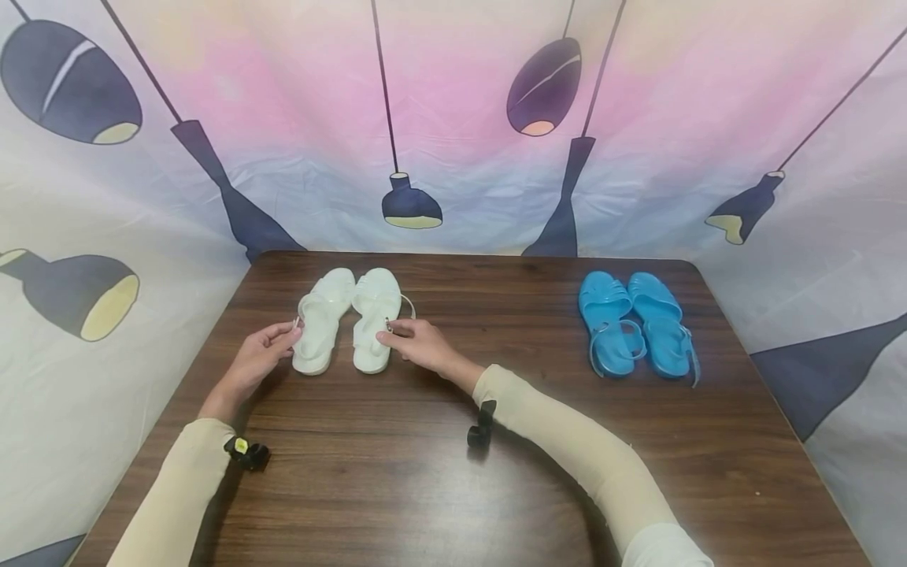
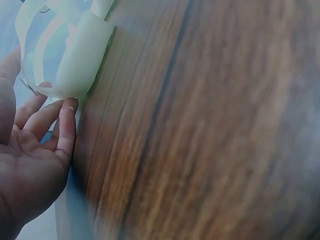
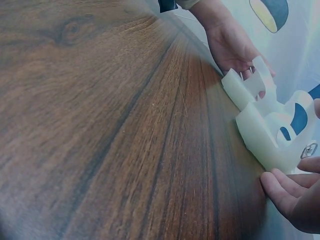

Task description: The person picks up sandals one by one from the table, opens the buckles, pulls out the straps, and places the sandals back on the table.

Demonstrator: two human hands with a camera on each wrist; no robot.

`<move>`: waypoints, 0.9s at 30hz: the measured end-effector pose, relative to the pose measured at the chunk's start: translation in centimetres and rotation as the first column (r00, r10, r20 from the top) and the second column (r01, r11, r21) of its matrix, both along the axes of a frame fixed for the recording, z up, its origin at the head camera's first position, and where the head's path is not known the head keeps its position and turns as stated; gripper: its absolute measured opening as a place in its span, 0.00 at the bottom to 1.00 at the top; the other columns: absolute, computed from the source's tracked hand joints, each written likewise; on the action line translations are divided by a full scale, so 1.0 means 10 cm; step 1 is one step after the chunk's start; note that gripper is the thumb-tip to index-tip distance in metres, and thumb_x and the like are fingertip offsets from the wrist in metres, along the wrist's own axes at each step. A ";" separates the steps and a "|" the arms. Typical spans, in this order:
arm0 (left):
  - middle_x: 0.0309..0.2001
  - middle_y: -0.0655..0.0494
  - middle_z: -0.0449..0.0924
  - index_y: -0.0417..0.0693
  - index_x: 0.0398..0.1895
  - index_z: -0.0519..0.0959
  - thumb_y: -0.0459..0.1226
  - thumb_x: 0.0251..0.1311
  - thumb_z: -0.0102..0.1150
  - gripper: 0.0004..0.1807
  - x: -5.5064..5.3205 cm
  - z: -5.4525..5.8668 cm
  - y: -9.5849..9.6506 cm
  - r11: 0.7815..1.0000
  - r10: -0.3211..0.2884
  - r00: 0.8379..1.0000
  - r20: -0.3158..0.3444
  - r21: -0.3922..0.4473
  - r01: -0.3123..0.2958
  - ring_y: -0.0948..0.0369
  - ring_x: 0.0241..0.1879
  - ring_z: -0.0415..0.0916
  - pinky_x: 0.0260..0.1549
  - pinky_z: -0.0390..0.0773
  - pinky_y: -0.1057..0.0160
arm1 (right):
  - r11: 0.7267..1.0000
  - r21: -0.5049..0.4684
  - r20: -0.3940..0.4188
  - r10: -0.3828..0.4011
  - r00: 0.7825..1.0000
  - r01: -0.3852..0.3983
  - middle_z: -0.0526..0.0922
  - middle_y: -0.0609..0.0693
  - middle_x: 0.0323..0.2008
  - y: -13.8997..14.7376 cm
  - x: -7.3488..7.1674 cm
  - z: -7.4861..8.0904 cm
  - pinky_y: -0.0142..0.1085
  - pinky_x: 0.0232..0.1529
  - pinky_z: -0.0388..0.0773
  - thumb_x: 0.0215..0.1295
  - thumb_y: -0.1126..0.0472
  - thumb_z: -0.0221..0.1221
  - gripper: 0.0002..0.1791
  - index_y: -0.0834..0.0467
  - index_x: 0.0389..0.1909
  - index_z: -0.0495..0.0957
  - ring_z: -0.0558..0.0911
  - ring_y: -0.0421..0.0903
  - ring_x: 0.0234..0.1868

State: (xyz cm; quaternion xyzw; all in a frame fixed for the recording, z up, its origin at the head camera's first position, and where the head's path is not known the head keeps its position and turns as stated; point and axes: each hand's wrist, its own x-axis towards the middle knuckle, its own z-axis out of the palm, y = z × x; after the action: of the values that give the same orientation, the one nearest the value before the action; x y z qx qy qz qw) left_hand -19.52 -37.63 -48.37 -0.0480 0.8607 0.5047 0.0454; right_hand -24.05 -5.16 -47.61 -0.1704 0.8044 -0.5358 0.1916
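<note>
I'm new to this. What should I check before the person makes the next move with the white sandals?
1. Left hand at the left white sandal: ok, touching its outer side.
2. Right hand at the right white sandal: ok.
3. White pair side by side, toes pointing away from the person: ok.
4. Blue sandals out of the way: ok, apart on the table's right side.
5. Right buckle fastened: cannot tell.

On the brown wood-grain desk (image 1: 397, 496), to your right, you had a pair of blue strappy sandals (image 1: 659, 335) side by side, toes pointing away from you; beyond hung a pastel backdrop (image 1: 468, 157) printed with dark lamps (image 1: 411, 205).
</note>
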 end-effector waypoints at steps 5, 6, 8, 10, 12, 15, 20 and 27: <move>0.70 0.35 0.68 0.34 0.71 0.67 0.56 0.75 0.50 0.38 0.01 0.01 0.03 1.000 0.013 1.000 -0.011 -0.002 -0.013 0.80 0.45 0.72 0.43 0.78 0.74 | 1.000 -0.004 -0.001 -0.002 1.000 0.002 0.79 0.52 0.65 0.00 0.01 0.01 0.35 0.44 0.83 0.70 0.38 0.60 0.34 0.53 0.69 0.75 0.89 0.47 0.41; 0.69 0.36 0.69 0.34 0.71 0.68 0.56 0.75 0.51 0.38 0.00 0.00 0.04 1.000 0.015 1.000 -0.014 -0.001 -0.015 0.80 0.45 0.72 0.43 0.78 0.74 | 1.000 -0.004 -0.002 -0.002 1.000 0.002 0.79 0.52 0.65 0.01 0.01 0.01 0.34 0.43 0.83 0.70 0.38 0.60 0.34 0.53 0.69 0.75 0.89 0.47 0.41; 0.67 0.41 0.72 0.34 0.71 0.69 0.56 0.74 0.52 0.38 0.00 0.00 0.04 1.000 0.019 1.000 -0.016 -0.001 -0.019 0.79 0.45 0.73 0.43 0.78 0.74 | 1.000 -0.004 0.000 -0.003 1.000 0.003 0.79 0.52 0.65 0.01 0.01 0.01 0.34 0.44 0.83 0.70 0.38 0.60 0.34 0.53 0.69 0.75 0.89 0.47 0.41; 0.64 0.48 0.74 0.34 0.70 0.69 0.57 0.74 0.52 0.38 -0.01 -0.01 0.04 1.000 0.026 1.000 -0.015 -0.007 -0.026 0.79 0.45 0.73 0.43 0.78 0.74 | 1.000 -0.001 -0.001 -0.004 1.000 0.004 0.79 0.52 0.65 0.01 0.01 0.01 0.35 0.44 0.83 0.70 0.38 0.60 0.34 0.53 0.69 0.75 0.89 0.46 0.41; 0.64 0.49 0.75 0.34 0.70 0.69 0.58 0.73 0.52 0.38 -0.02 -0.01 0.05 1.000 0.026 1.000 -0.013 -0.009 -0.026 0.78 0.46 0.73 0.43 0.77 0.74 | 1.000 0.002 -0.002 -0.004 1.000 0.004 0.79 0.52 0.65 0.01 0.01 0.02 0.35 0.43 0.83 0.70 0.38 0.60 0.34 0.53 0.69 0.75 0.89 0.46 0.40; 0.66 0.42 0.73 0.33 0.70 0.68 0.57 0.74 0.51 0.38 -0.03 -0.01 0.04 1.000 0.021 1.000 -0.017 -0.002 -0.021 0.78 0.45 0.73 0.43 0.77 0.74 | 1.000 0.003 0.000 -0.003 1.000 0.003 0.80 0.52 0.65 0.02 0.00 0.02 0.35 0.43 0.83 0.70 0.38 0.60 0.34 0.52 0.69 0.75 0.88 0.46 0.40; 0.69 0.32 0.68 0.31 0.71 0.66 0.56 0.75 0.50 0.39 -0.03 0.04 0.03 0.999 0.034 0.999 -0.041 0.020 -0.033 0.79 0.45 0.73 0.44 0.79 0.74 | 0.999 -0.034 0.028 -0.006 1.000 0.007 0.81 0.52 0.64 0.07 -0.03 0.03 0.38 0.44 0.84 0.69 0.38 0.61 0.34 0.53 0.69 0.75 0.88 0.49 0.44; 0.63 0.41 0.77 0.41 0.67 0.74 0.55 0.72 0.57 0.32 0.06 0.26 0.14 0.979 0.135 0.960 -0.244 -0.118 -0.168 0.69 0.52 0.74 0.43 0.74 0.78 | 0.998 -0.057 -0.050 -0.023 0.998 0.020 0.81 0.53 0.63 0.33 -0.03 0.19 0.46 0.47 0.85 0.70 0.40 0.62 0.35 0.56 0.70 0.73 0.87 0.54 0.48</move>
State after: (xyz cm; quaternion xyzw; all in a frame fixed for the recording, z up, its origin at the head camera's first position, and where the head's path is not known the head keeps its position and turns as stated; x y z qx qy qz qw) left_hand -18.88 -36.26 -45.81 -0.0570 0.8866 0.4482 -0.0990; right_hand -24.31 -1.87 -45.71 -0.1806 0.7954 -0.5559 0.1605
